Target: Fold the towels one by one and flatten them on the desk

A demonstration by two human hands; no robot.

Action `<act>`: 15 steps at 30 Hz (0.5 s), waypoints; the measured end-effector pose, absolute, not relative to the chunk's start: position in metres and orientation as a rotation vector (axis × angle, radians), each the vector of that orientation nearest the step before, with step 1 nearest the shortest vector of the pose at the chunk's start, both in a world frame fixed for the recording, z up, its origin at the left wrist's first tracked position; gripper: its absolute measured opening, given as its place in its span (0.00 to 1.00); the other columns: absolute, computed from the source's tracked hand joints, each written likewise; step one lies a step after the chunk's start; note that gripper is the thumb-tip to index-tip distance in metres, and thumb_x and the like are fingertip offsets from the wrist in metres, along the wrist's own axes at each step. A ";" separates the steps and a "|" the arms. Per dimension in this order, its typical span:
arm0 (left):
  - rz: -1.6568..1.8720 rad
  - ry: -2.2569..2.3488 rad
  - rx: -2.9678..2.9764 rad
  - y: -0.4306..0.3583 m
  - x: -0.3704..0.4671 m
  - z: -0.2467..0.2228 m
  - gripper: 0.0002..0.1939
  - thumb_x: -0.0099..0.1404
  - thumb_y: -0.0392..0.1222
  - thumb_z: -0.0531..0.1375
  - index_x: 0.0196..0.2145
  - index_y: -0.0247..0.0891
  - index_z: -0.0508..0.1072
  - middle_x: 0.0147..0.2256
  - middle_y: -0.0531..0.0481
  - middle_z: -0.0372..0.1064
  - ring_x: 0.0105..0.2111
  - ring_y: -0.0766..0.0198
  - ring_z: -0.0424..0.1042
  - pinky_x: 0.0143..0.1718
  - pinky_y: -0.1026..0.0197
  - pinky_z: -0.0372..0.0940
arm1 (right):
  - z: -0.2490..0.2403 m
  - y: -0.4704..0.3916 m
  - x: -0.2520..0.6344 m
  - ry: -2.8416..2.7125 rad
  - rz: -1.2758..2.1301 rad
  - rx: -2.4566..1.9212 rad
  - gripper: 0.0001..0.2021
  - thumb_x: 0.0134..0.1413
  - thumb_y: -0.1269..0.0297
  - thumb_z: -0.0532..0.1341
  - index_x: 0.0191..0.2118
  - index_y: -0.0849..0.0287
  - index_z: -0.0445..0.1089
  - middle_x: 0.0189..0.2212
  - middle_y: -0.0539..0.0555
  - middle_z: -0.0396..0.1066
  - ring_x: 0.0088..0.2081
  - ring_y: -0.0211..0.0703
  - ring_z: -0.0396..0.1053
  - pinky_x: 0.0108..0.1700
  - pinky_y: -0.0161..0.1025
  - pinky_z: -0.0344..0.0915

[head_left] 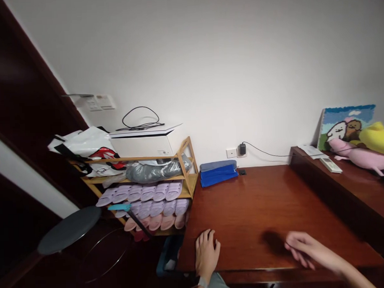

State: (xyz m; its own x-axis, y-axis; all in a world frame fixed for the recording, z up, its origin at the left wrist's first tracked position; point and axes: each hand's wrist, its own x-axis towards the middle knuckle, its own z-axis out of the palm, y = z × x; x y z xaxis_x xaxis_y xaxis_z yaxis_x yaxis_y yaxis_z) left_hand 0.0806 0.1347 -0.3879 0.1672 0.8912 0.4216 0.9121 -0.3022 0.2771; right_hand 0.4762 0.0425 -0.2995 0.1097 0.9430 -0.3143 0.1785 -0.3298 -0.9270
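My left hand (207, 253) lies palm down on the front left part of the brown wooden table (251, 209), fingers stretched out and nothing in them. A watch band circles its wrist. Over the table's front right part, my right hand (299, 248) is raised and slightly blurred, with its fingers loosely bent and apart and no object seen in it. Its shadow falls on the tabletop to its left. At the table's back left corner lies a folded blue cloth or pouch (218, 175), away from both hands.
A wooden rack (190, 177) at the left holds slippers (160, 191), a white box (141, 145) and bags. A round stool (70, 230) stands farther left. On the raised ledge at right are a remote (330, 164) and a pink plush toy (364, 157).
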 end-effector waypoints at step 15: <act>-0.928 -1.768 -2.238 0.138 0.073 -0.444 0.23 0.59 0.35 0.61 0.52 0.46 0.77 0.53 0.45 0.77 0.53 0.48 0.74 0.57 0.44 0.67 | -0.346 0.416 0.264 -2.160 0.440 -1.866 0.19 0.62 0.67 0.57 0.55 0.55 0.78 0.72 0.62 0.57 0.72 0.63 0.50 0.70 0.61 0.46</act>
